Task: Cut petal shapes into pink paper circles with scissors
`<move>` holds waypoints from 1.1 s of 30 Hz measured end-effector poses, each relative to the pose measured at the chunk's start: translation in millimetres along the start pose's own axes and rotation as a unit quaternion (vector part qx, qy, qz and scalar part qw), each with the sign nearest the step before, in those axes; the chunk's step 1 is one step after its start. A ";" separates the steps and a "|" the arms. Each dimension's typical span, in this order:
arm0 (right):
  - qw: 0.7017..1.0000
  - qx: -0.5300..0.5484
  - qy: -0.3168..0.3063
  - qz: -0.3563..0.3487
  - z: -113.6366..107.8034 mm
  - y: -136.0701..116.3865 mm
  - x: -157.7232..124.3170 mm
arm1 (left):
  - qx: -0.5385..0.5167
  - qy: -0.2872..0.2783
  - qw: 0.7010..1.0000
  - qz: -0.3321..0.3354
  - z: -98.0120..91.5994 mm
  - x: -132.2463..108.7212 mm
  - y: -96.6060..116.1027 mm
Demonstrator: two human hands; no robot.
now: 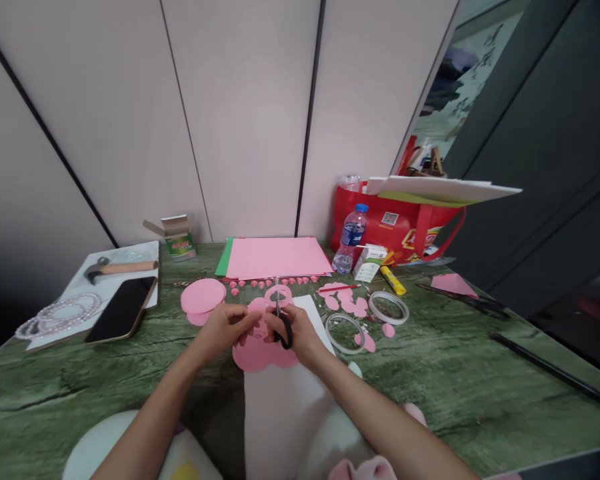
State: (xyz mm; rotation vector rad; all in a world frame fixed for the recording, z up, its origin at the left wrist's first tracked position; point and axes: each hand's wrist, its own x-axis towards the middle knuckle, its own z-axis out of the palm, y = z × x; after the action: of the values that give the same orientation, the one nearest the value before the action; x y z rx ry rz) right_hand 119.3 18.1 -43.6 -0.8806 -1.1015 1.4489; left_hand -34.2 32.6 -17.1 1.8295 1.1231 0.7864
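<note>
My left hand (233, 325) is closed in a pinch at a small piece of pink paper (258, 329), whose outline is partly hidden by the fingers. Close beside it, my right hand (300, 333) grips scissors (285, 331) by their black handles, the blades pointing away from me. Beneath both hands lies a larger pink paper shape with rounded lobes (253, 357), on a white sheet (267, 413). Just beyond the fingers is a pink ring (286, 294), with the blades across it. Small pink paper rolls (261, 284) form a row farther back.
Pink paper circles (203, 297) lie left, near a phone (123, 310), a hammer (125, 267) and a beaded strand (63, 317). Behind are pink sheets (277, 257). Rightward are tape rolls (403, 311), a water bottle (350, 240), a glue stick (393, 281) and a red bag (375, 213).
</note>
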 end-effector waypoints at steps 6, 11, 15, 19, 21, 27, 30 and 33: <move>0.999 0.029 0.006 0.015 -1.1 6.1 2.8 | 0.016 -0.085 0.996 0.002 -1.0 -3.0 -0.4; 0.997 0.058 0.005 0.048 -2.2 12.3 6.1 | 0.012 -0.171 0.985 -0.003 -1.3 -3.7 2.4; 0.995 0.071 0.008 0.067 -3.7 16.3 8.1 | 0.012 -0.220 0.975 -0.012 -1.8 -4.4 3.6; 0.995 0.072 0.008 0.071 -3.4 16.2 8.1 | -0.002 -0.245 0.970 -0.007 -3.2 -7.9 7.3; 0.995 0.071 0.013 0.071 -2.6 14.6 7.5 | -0.012 -0.263 0.965 -0.004 -3.9 -10.0 9.8; 0.990 0.060 -0.046 0.121 -3.2 7.5 4.3 | -0.042 -0.167 0.985 -0.021 -1.3 -6.9 4.5; 0.978 0.045 -0.120 0.168 -4.9 1.6 0.3 | -0.083 -0.034 0.996 -0.022 0.5 -1.7 -0.3; 0.966 0.019 -0.180 0.185 -4.8 -6.4 -4.5 | -0.115 0.065 0.991 -0.010 -1.0 1.5 -0.2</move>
State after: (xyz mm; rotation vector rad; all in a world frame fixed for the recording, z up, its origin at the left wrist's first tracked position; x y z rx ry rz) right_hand 126.5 14.6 -39.2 -0.8448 -1.2100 1.9924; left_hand -34.5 34.4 -16.7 1.5925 1.0820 0.9918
